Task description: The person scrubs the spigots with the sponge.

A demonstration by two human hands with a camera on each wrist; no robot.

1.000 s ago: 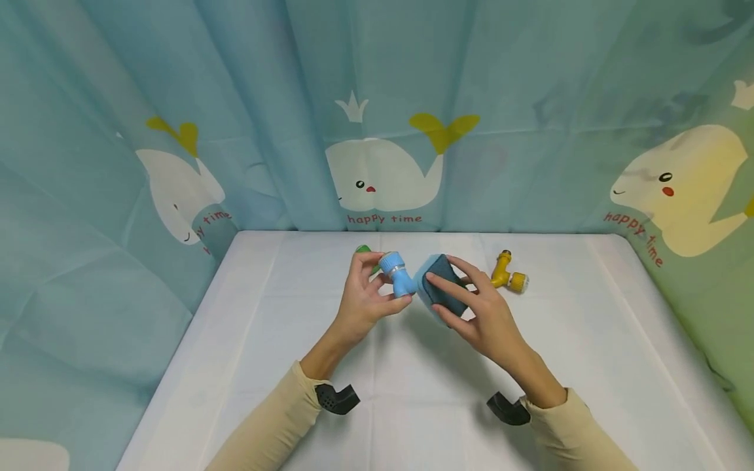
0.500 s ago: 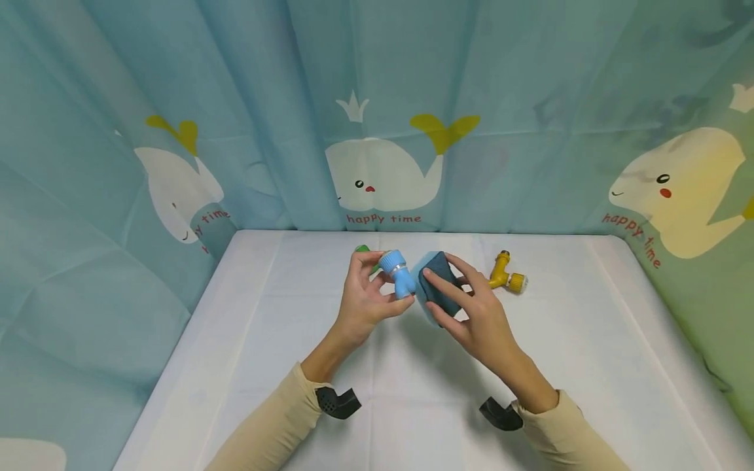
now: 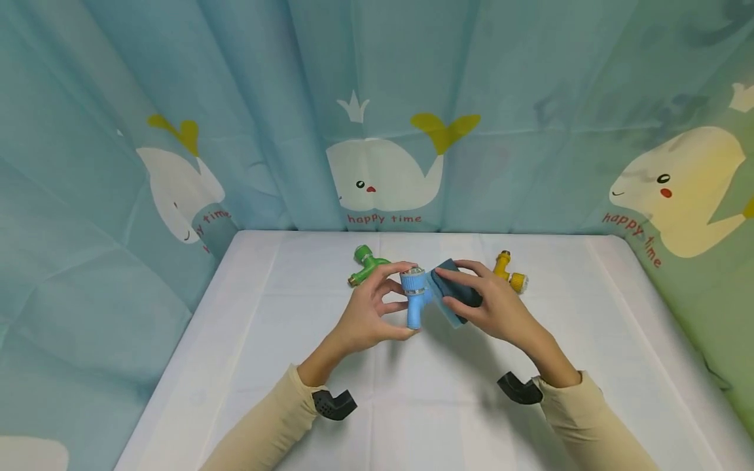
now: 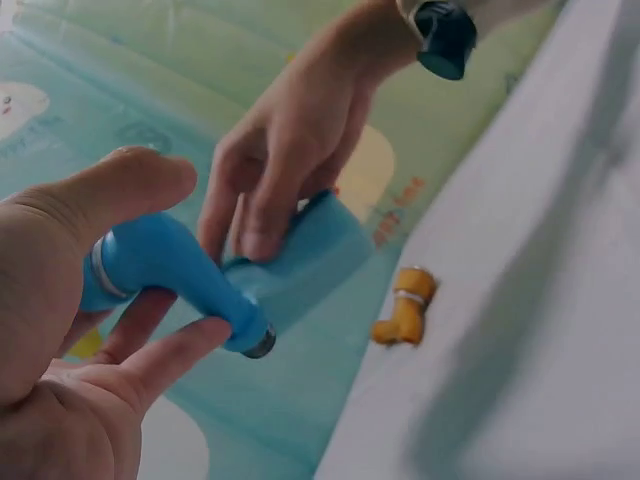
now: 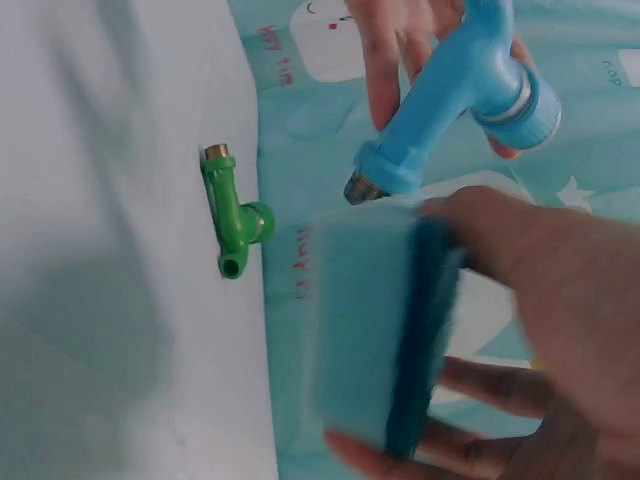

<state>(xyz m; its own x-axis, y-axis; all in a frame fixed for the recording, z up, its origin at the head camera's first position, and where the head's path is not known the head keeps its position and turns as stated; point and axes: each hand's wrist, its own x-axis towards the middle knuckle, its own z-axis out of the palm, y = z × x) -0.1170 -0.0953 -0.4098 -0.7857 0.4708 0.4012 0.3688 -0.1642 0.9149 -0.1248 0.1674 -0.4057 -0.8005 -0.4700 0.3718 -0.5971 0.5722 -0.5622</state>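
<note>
Fingers and thumb of my left hand [image 3: 368, 311] grip a light-blue plastic tap [image 3: 415, 299] above the table, its ribbed knob up and spout pointing down. In the right wrist view the tap's dark threaded end is right at the upper edge of a sponge [image 5: 360, 330]. That sponge has a pale blue side and a dark blue-green scouring side; my right hand [image 3: 503, 302] pinches it, fingers on the dark face. A green tap [image 3: 366, 263] lies behind my left hand, and a yellow tap [image 3: 518, 282] lies behind my right.
The table [image 3: 283, 379] has a white cover. A blue-green curtain [image 3: 265, 118] with whale prints hangs at its back and sides. Black camera mounts [image 3: 334, 405] are worn at both wrists.
My left hand has shifted right and turned the blue tap from leaning to upright, uncovering the green tap. My right hand has moved slightly right, tilting the sponge.
</note>
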